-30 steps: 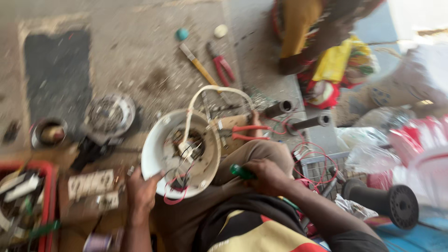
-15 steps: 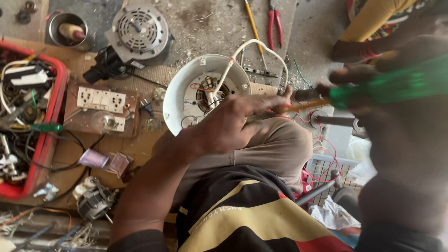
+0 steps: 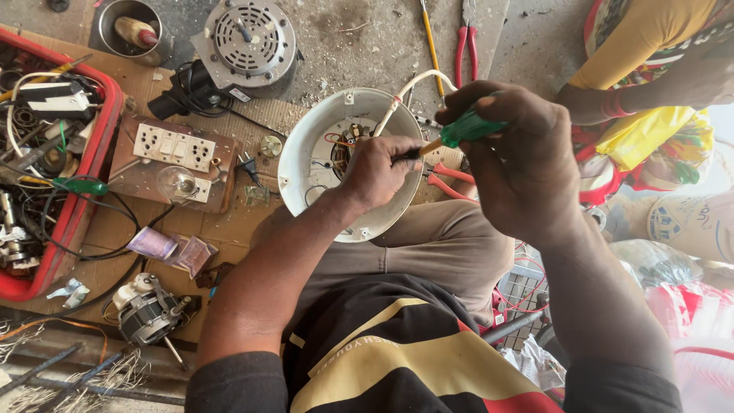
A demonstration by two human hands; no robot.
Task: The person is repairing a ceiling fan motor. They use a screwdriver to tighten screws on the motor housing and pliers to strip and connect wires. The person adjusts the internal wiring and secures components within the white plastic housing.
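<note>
My right hand (image 3: 527, 164) pinches the green screwdriver (image 3: 451, 136); left hand (image 3: 378, 172) pinches its shaft over the white housing (image 3: 306, 164). One slip could nick those wires (image 3: 336, 141).

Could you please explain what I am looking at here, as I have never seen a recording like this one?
This is one view from a camera worn on a person's head, looking down at their own lap and two bare hands. The right hand grips a screwdriver with a green handle. The left hand pinches its shaft near the tip, over a round white housing with wires and a coil inside, which seems to rest on the person's knee. A white cable leads out of it.

Around them on the floor lie a grey motor, a wooden board with sockets and a bulb, a red crate of cables and parts, red-handled pliers, a small motor and a metal cup. Another person in yellow clothing sits at the upper right.
</note>
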